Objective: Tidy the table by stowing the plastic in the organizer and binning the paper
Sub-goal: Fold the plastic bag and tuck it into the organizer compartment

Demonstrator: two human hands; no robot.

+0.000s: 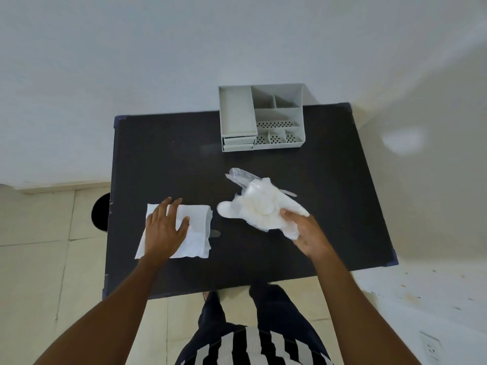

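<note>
A white paper napkin (196, 230) lies flat on the dark table (163, 159), left of centre. My left hand (164, 227) rests palm down on it, fingers spread. A crumpled white and clear plastic bundle (259, 204) sits right of centre, lifted a little at its near end. My right hand (307, 234) grips that bundle's near right edge between thumb and fingers. The grey organizer (238, 111), with several open compartments and small drawers, stands at the table's far edge.
A round black opening, apparently a bin (101, 212), shows on the floor just past the table's left edge. Pale tiled floor surrounds the table. A white wall runs behind it. My legs stand at the near edge.
</note>
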